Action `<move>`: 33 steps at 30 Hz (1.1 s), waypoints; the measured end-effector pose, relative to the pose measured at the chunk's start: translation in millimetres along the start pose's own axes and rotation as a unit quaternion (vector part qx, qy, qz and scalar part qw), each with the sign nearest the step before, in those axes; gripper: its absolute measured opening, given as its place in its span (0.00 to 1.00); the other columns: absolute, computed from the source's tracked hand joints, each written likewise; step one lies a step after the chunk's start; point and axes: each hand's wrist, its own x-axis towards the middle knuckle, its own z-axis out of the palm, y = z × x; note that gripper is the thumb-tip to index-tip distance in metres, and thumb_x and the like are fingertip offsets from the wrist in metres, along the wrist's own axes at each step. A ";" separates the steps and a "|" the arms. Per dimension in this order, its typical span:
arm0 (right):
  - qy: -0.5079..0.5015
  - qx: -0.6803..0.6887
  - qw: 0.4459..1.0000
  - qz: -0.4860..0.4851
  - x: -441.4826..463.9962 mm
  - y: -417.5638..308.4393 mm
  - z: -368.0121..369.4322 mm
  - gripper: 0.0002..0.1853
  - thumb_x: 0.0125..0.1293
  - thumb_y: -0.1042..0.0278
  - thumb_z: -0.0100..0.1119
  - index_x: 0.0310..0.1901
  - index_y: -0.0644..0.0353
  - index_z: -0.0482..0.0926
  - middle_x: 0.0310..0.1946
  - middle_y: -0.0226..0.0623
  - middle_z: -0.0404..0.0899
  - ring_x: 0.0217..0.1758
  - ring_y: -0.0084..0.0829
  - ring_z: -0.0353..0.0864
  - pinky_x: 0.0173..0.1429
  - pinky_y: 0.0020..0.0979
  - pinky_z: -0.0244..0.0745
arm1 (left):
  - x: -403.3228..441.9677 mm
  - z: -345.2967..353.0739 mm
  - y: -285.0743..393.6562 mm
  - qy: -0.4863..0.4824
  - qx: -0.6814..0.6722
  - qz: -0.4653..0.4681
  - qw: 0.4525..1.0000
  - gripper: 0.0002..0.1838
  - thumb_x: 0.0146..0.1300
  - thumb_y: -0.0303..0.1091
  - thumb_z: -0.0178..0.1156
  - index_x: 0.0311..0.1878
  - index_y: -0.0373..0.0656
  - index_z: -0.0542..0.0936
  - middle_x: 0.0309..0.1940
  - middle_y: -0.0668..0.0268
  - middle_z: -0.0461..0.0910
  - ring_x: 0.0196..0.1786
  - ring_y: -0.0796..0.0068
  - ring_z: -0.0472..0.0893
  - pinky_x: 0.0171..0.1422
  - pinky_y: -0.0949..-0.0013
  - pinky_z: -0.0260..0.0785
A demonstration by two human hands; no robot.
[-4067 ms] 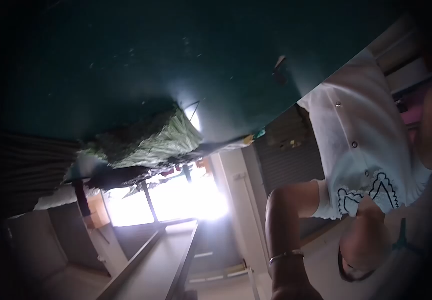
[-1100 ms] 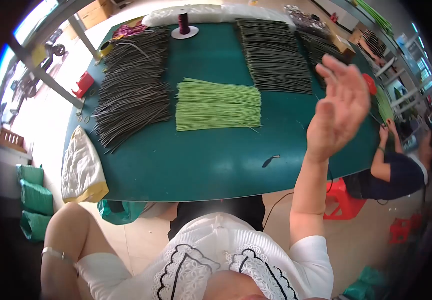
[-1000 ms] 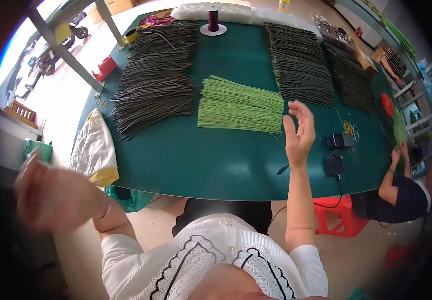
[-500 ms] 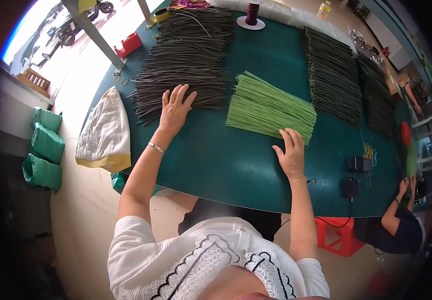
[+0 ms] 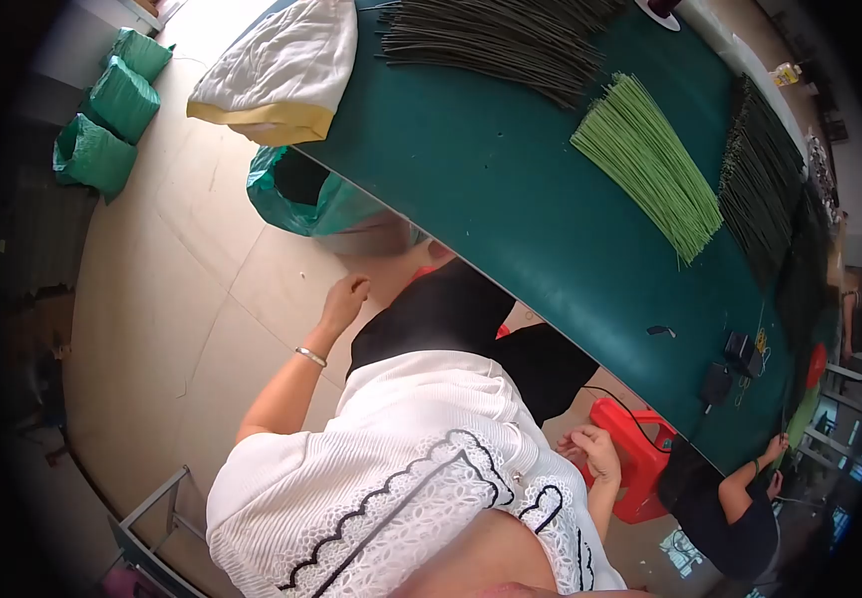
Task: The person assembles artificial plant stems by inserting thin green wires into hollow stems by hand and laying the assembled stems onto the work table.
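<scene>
My left hand hangs beside my black trousers, off the table, with its fingers curled in and nothing visible in them. By my right hip, near a red plastic stool, is my right hand; its fingers are loosely bent, a little apart and hold nothing. Neither hand touches the stems. A fanned bunch of bright green stems lies on the dark green table. Behind it and to the left is a pile of dark, thin stems.
A white cloth piece with a yellow hem lies at the table's left corner, above an open green bag. More dark stems and black adapters lie to the right. Another person sits at right.
Both hands have left the tabletop and dropped to my sides: the left from the dark stems, the right from the green bunch. My view has turned and shifted toward the table's left edge.
</scene>
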 end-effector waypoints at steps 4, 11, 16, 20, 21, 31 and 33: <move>0.147 0.055 0.972 0.174 56.2 85.0 1.2 0.15 0.73 0.71 0.50 0.54 0.72 0.77 0.46 0.50 0.85 0.42 0.43 0.89 0.46 0.39 0.86 | 4.5 77.2 -86.3 -0.105 -0.248 0.073 0.960 0.21 0.69 0.46 0.61 0.55 0.39 0.84 0.40 0.62 0.88 0.41 0.71 0.84 0.54 0.61 0.76; 0.186 0.315 0.918 0.156 97.5 125.7 45.9 0.18 0.74 0.67 0.50 0.57 0.72 0.75 0.49 0.50 0.84 0.43 0.43 0.88 0.45 0.40 0.86 | 47.0 68.7 -63.6 -0.172 -0.156 0.026 0.972 0.21 0.70 0.45 0.60 0.55 0.38 0.84 0.42 0.61 0.88 0.42 0.70 0.85 0.54 0.61 0.76; 0.177 0.367 0.904 0.129 156.8 94.0 39.8 0.18 0.74 0.66 0.50 0.58 0.71 0.75 0.49 0.50 0.84 0.43 0.43 0.88 0.44 0.40 0.87 | 77.8 44.7 -25.7 -0.187 -0.050 -0.032 0.981 0.21 0.70 0.44 0.60 0.55 0.37 0.84 0.43 0.60 0.88 0.43 0.69 0.85 0.54 0.62 0.76; 0.167 0.379 0.901 0.134 220.2 46.6 9.3 0.19 0.74 0.65 0.51 0.58 0.71 0.75 0.49 0.50 0.84 0.43 0.43 0.88 0.44 0.40 0.87 | 98.7 28.1 5.2 -0.184 -0.003 -0.105 0.977 0.21 0.70 0.44 0.60 0.55 0.37 0.84 0.43 0.59 0.88 0.43 0.69 0.85 0.54 0.62 0.76; 0.164 0.379 0.901 0.135 234.7 32.9 -1.2 0.19 0.74 0.65 0.51 0.58 0.71 0.75 0.49 0.50 0.84 0.43 0.43 0.88 0.44 0.40 0.87 | 104.0 25.9 14.7 -0.182 0.005 -0.124 0.976 0.21 0.70 0.43 0.60 0.55 0.37 0.84 0.44 0.59 0.88 0.44 0.69 0.85 0.54 0.62 0.76; 0.167 0.411 0.887 0.129 266.4 4.1 -13.2 0.21 0.74 0.62 0.52 0.60 0.70 0.75 0.49 0.49 0.84 0.44 0.43 0.88 0.43 0.41 0.87 | 125.2 2.6 64.4 -0.203 0.038 -0.167 0.964 0.20 0.71 0.42 0.59 0.55 0.35 0.84 0.46 0.57 0.88 0.45 0.68 0.86 0.54 0.62 0.76; 0.177 0.420 0.883 0.113 261.9 20.6 7.7 0.21 0.74 0.62 0.52 0.60 0.70 0.75 0.50 0.49 0.84 0.44 0.42 0.88 0.43 0.41 0.87 | 126.3 -7.3 47.4 -0.216 0.042 -0.149 0.964 0.20 0.71 0.42 0.58 0.55 0.35 0.84 0.46 0.57 0.88 0.45 0.67 0.86 0.54 0.62 0.76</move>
